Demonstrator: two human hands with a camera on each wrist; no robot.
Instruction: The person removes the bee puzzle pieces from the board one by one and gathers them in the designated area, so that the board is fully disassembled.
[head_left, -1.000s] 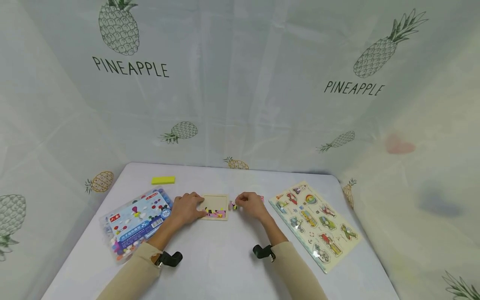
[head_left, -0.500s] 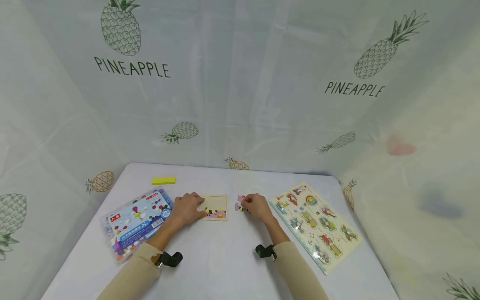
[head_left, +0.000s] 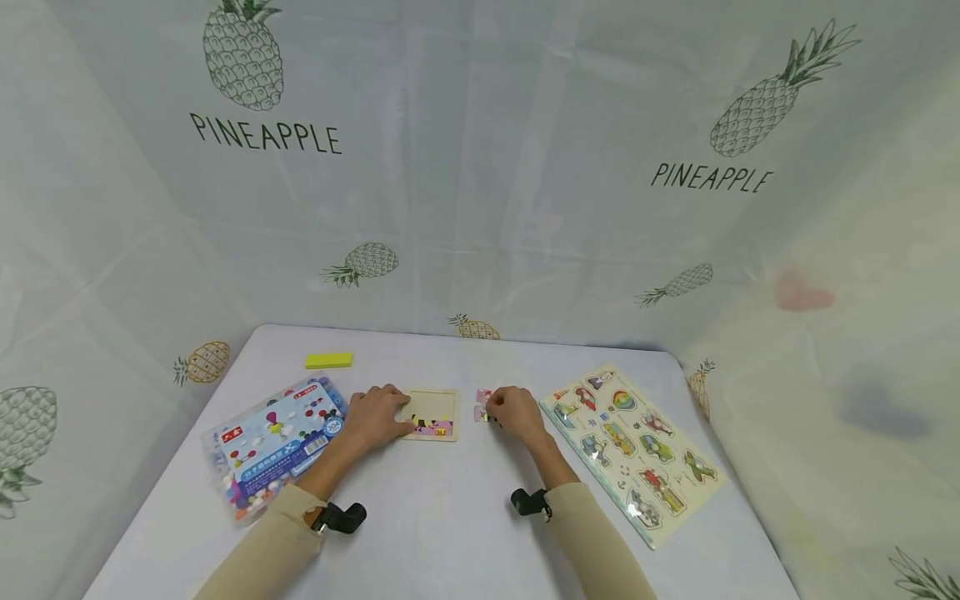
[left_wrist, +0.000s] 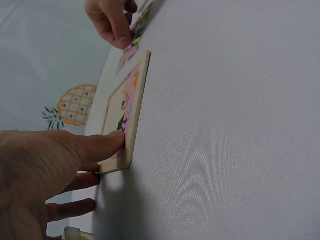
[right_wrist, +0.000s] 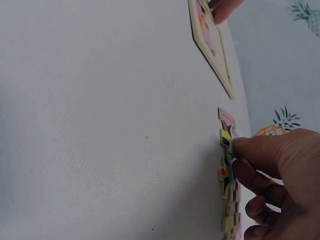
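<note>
A small wooden puzzle tray [head_left: 431,400] lies mid-table, with pink and black picture pieces [head_left: 432,427] along its near side. My left hand [head_left: 372,419] holds the tray's left side. In the left wrist view, the thumb presses near the tray's edge and the other fingers reach past it. To the right of the tray, my right hand [head_left: 516,412] pinches a puzzle piece [right_wrist: 226,137] between thumb and index finger. Several loose jigsaw pieces [right_wrist: 227,220] lie beneath and beside the right hand, which partly hides them.
At left is a clear box [head_left: 279,437] of molecule-model parts. Behind it lies a yellow block [head_left: 328,361]. A vehicle-picture puzzle board [head_left: 632,450] lies at right. The white table [head_left: 450,533] meets a pineapple-print curtain [head_left: 480,167] at the back.
My right hand has moved slightly right, away from the tray, and pink pieces now show at its left. Over the last half second it barely moves. The left hand stays on the tray.
</note>
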